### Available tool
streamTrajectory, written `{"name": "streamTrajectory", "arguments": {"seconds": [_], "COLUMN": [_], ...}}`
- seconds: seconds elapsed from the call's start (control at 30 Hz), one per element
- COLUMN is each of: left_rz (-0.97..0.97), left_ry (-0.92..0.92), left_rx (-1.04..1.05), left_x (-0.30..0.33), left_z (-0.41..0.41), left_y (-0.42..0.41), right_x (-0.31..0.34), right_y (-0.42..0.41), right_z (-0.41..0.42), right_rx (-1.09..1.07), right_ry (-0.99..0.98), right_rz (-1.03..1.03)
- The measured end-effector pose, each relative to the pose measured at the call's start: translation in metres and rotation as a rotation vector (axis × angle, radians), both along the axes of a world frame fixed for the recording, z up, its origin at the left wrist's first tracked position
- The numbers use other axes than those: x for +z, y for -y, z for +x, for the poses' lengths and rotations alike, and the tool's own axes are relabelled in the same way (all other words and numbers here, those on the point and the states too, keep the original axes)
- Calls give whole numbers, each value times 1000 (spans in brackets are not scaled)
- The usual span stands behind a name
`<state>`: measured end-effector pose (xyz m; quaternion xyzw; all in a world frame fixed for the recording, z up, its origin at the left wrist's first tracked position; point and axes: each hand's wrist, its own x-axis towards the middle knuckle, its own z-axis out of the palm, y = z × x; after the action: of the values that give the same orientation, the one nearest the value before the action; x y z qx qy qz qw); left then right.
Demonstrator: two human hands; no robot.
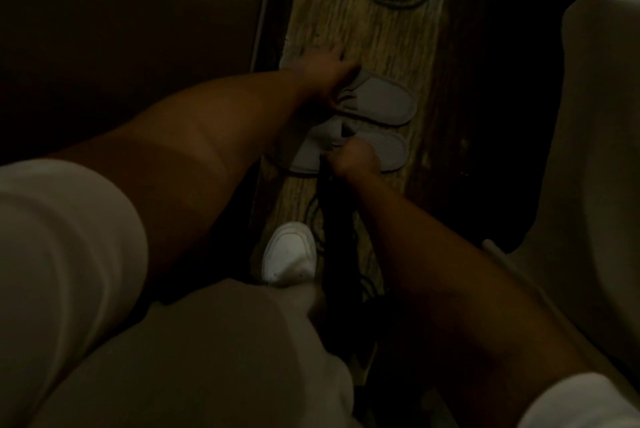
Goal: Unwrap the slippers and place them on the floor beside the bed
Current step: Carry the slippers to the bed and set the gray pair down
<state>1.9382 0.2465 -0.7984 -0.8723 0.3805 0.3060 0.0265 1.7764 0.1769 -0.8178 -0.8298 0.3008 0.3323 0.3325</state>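
Two pale slippers lie side by side on the patterned carpet, toes pointing right. My left hand rests on the heel end of the far slipper, fingers gripping its edge. My right hand is closed on the opening of the near slipper and also seems to hold a dark strip that hangs down toward me. The scene is dim and details of the grip are hard to make out.
The white bed rises along the right side. A dark panel or furniture front stands on the left. My white shoe is on the carpet below the slippers, with my light trouser leg in the foreground.
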Motion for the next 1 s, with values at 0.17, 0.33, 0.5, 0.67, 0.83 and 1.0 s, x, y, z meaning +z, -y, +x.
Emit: {"name": "streamTrajectory", "arguments": {"seconds": [0.17, 0.33, 0.5, 0.67, 0.83, 1.0], "left_rz": [-13, -57, -47, -41, 2, 81], "left_ry": [17, -6, 33, 40, 25, -18], "left_rx": [12, 67, 42, 55, 50, 105], "left_x": [-10, -17, -22, -21, -16, -7], "left_z": [2, 2, 0, -3, -5, -5], "left_y": [-8, -14, -15, -14, -12, -5], "right_x": [-3, 1, 1, -2, 0, 4], "right_y": [-5, -9, -6, -5, -2, 2], "right_z": [2, 3, 18, 18, 14, 7], "right_rx": [41, 141, 136, 83, -9, -36], "right_ry": [17, 44, 14, 18, 56, 86], "right_rz": [-24, -55, -29, -35, -13, 47]}}
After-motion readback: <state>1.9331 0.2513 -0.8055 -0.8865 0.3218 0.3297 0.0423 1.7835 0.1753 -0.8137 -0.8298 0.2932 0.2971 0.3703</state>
